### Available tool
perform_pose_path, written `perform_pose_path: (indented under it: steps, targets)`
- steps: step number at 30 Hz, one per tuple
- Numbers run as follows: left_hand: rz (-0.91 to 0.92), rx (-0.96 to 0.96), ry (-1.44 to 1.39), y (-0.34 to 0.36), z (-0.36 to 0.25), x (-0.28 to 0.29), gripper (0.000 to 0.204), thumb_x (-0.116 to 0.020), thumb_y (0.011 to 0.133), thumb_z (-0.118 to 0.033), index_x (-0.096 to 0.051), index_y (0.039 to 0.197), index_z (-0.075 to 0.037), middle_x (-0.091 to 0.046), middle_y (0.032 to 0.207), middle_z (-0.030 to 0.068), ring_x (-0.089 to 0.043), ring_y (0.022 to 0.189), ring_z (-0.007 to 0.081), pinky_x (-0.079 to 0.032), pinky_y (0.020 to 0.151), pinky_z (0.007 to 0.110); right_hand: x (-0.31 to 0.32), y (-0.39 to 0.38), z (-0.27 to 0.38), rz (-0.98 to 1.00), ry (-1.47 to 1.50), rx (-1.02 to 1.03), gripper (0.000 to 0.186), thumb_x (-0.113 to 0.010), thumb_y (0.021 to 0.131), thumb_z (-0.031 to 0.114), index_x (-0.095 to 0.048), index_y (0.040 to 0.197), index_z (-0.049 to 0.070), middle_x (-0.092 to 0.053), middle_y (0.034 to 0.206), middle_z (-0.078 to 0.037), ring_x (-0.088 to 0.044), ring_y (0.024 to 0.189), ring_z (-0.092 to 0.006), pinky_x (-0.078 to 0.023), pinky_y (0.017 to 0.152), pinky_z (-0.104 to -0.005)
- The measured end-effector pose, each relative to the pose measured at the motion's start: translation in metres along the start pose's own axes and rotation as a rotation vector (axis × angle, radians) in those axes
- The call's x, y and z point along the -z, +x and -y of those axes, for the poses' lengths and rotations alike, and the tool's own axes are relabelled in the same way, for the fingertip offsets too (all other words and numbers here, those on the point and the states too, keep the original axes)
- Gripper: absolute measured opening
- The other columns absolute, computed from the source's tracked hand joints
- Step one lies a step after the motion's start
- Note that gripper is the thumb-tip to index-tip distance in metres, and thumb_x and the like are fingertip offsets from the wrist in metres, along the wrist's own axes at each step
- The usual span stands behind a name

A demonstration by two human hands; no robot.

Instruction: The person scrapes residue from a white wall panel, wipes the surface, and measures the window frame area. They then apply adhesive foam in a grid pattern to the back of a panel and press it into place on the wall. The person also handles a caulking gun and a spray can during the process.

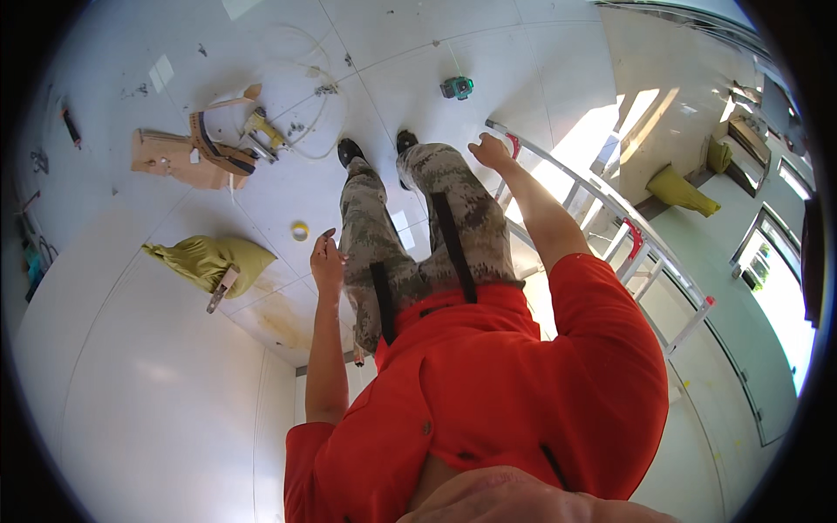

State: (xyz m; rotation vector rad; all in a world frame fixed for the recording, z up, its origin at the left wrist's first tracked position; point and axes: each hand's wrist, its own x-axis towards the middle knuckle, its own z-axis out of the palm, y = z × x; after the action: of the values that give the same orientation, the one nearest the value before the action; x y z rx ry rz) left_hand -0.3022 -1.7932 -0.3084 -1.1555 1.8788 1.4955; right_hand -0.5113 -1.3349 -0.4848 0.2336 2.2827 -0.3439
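Observation:
My left hand hangs beside my left thigh, its fingers loosely apart and nothing visible in it. On the floor just beyond it lies a roll of yellow tape. My right hand is held out in front on the right, its fingers curled closed; nothing shows in it. Close beside that hand is the end of a metal ladder with red fittings, and I see no grip on it. Ahead on the tiled floor stands a small laser level with a green glow.
Flattened cardboard lies at the left, with a yellow power tool and a clear hose near it. A stuffed olive sack sits by the left wall. Another sack lies far right, near a bright window.

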Motion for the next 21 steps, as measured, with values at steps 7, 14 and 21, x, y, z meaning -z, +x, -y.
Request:
perform_pose_path:
  steps: [7,14,21]
  targets:
    - [0.079,0.187,-0.158,0.164,0.022,-0.096,0.036,-0.056,0.106,-0.016,-0.068,0.133,0.005,-0.068,0.086,0.0064,-0.064,0.083,0.0137,-0.054,0.083,0.034,-0.049,0.203,-0.017,-0.151,0.351,-0.358,0.098,-0.076,0.087,0.061,-0.053,0.151,-0.010,-0.070,0.133,-0.032,-0.068,0.129,-0.0415,-0.056,0.106,-0.0481]
    - [0.445,-0.360,0.470,0.374,0.028,-0.295,0.075,-0.081,0.093,-0.041,-0.057,0.151,0.000,-0.064,0.145,0.0216,-0.056,0.140,0.0377,-0.045,0.119,0.047,-0.098,0.365,-0.053,0.056,0.909,-0.670,0.125,-0.087,0.081,0.063,-0.027,0.167,-0.005,-0.035,0.164,-0.032,-0.047,0.145,-0.0519,-0.058,0.103,-0.0657]
    - [0.585,-0.930,0.796,0.589,-0.007,-0.526,0.118,-0.093,0.072,-0.053,-0.038,0.167,-0.008,-0.051,0.163,0.0190,-0.050,0.149,0.0380,-0.043,0.124,0.045,-0.149,0.413,-0.047,0.012,1.252,-0.803,0.084,-0.080,0.092,0.058,-0.057,0.151,0.004,-0.069,0.131,-0.018,-0.071,0.115,-0.0394,-0.059,0.097,-0.0619]
